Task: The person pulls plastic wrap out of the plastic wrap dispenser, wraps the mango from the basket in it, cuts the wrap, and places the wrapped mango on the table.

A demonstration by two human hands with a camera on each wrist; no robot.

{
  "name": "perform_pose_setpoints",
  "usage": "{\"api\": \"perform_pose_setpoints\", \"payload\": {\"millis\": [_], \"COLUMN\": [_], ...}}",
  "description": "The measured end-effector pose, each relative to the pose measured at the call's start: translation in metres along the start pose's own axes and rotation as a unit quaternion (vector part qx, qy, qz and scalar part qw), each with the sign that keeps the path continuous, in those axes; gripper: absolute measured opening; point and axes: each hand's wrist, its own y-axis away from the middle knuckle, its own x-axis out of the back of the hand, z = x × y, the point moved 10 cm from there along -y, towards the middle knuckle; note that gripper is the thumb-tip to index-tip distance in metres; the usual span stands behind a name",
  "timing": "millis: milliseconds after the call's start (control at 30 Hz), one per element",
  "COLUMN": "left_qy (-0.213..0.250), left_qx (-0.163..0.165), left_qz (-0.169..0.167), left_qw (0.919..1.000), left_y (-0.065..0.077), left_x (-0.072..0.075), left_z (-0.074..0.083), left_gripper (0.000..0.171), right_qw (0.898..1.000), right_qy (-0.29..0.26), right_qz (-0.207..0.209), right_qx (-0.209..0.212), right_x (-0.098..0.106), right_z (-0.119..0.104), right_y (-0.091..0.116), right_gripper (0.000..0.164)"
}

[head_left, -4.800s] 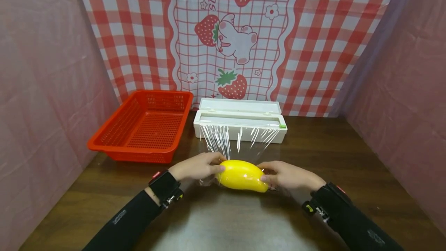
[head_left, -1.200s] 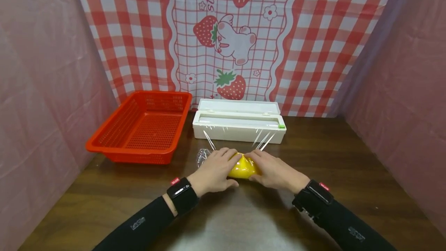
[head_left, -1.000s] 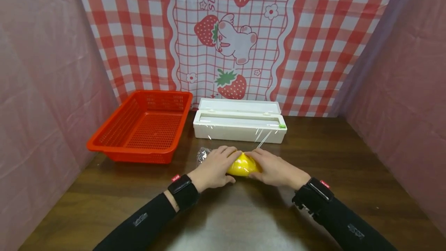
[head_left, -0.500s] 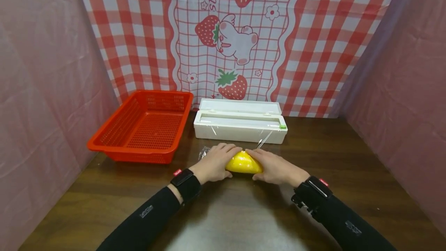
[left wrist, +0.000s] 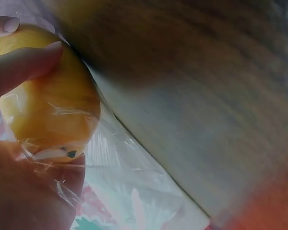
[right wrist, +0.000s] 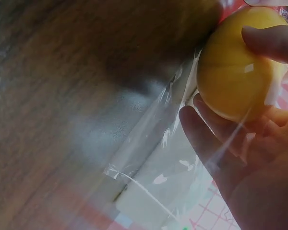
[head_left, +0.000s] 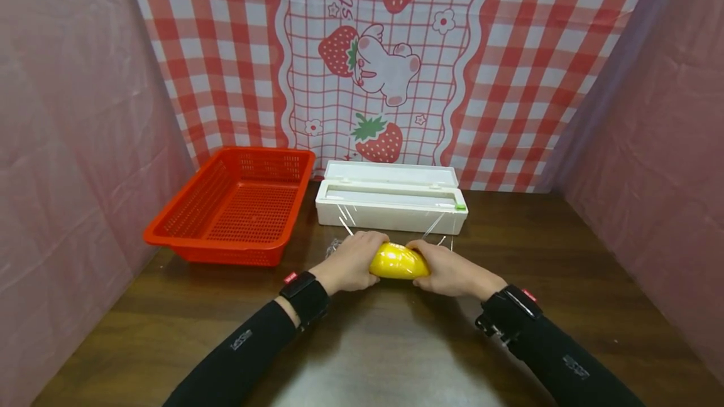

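A glossy yellow mango (head_left: 399, 260), wrapped in clear plastic film, is held between both hands over the table in the head view. My left hand (head_left: 355, 262) grips its left end, thumb below and fingers over the top. At the other end, my right hand (head_left: 449, 267) grips it, and in the right wrist view its thumb presses the mango (right wrist: 240, 62) while some fingers spread beneath. Cling film (right wrist: 156, 139) stretches from the mango back to the white cling film dispenser (head_left: 390, 213), whose lid stands open. Creases of film cross the mango's end in the left wrist view.
Left of the dispenser stands a red plastic basket (head_left: 240, 244) with perforated walls. Everything rests on a brown wooden table (head_left: 565, 306). A red-checked strawberry cloth (head_left: 509, 80) hangs behind, with pink cloth (head_left: 73, 143) at the sides.
Earlier the mango lay with its length showing and fingertips at its ends. Since then both hands have closed over it and moved slightly toward the dispenser, turning it in the film.
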Motion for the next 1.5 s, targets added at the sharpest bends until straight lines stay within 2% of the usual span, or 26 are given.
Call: {"api": "perform_pose_setpoints", "payload": {"millis": [167, 433, 567, 667, 767, 1033, 1200, 1300, 1500], "left_qy": [0.036, 0.106, 0.136, 0.167, 0.194, 0.219, 0.242, 0.255, 0.244], "left_qx": [0.021, 0.043, 0.056, 0.067, 0.068, 0.074, 0.066, 0.070, 0.085], "left_qz": [0.000, -0.024, -0.034, -0.029, -0.018, -0.003, 0.004, 0.001, -0.005], "left_qw": [0.9991, 0.9932, 0.9885, 0.9832, 0.9785, 0.9730, 0.9681, 0.9645, 0.9659], "left_y": [-0.001, -0.009, -0.013, -0.015, -0.016, -0.019, -0.021, -0.023, -0.025], "left_x": [0.000, 0.000, -0.001, 0.000, 0.004, 0.007, 0.007, 0.006, 0.004], "left_z": [-0.008, -0.022, -0.030, -0.033, -0.034, -0.043, -0.047, -0.048, -0.053], "left_gripper": [0.077, 0.077, 0.081, 0.084, 0.078, 0.060, 0.061, 0.062, 0.066], "right_qw": [1.000, 1.000, 1.000, 0.999, 0.999, 0.999, 0.999, 0.999, 0.994], "right_qy": [0.012, -0.002, -0.017, -0.025, -0.021, -0.003, -0.018, -0.031, -0.072], "right_qz": [0.021, 0.013, 0.019, 0.023, 0.025, 0.034, 0.032, 0.039, 0.058], "right_qx": [0.019, -0.011, -0.018, -0.019, -0.012, -0.012, -0.014, -0.022, -0.065], "right_x": [0.006, 0.009, 0.010, 0.013, 0.014, 0.018, 0.019, 0.020, 0.022], "right_z": [-0.002, 0.011, 0.019, 0.022, 0.022, 0.023, 0.025, 0.029, 0.042], "right_y": [-0.001, -0.007, -0.011, -0.013, -0.015, -0.020, -0.024, -0.025, -0.025], "right_gripper": [0.061, 0.062, 0.057, 0.052, 0.052, 0.051, 0.045, 0.046, 0.043]}}
